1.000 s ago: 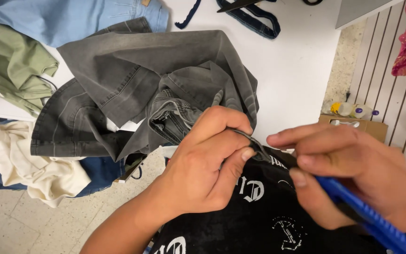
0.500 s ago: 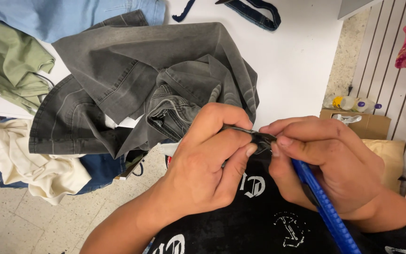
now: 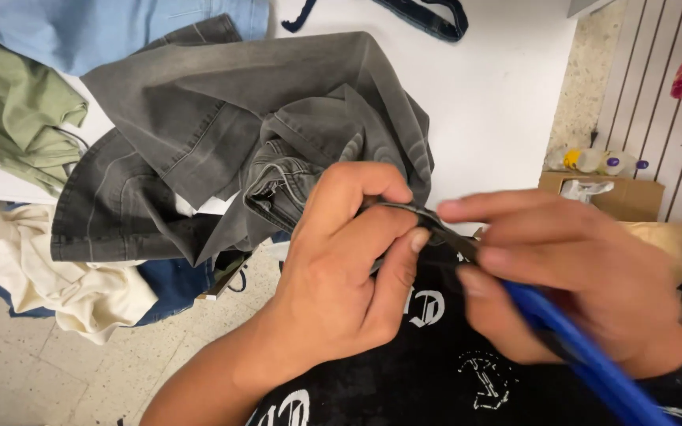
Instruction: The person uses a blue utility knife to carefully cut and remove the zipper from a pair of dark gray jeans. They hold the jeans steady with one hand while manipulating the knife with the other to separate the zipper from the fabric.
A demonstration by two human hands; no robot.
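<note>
Both hands pinch the grey jeans (image 3: 222, 150): left hand (image 3: 341, 268) clenched on the fabric, right hand (image 3: 570, 276) gripping a blue tool (image 3: 586, 355); green shirt (image 3: 9, 118) left of them on the white bench (image 3: 499, 87)

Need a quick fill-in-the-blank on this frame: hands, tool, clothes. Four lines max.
1. The left hand pinches a strip of the washed grey denim garment between thumb and ____.
2. The right hand holds a tool with a ____ plastic handle.
3. The grey garment lies on a ____ table.
4. The folded green cloth lies at the picture's ____ edge.

Missing words: forefinger; blue; white; left
</note>
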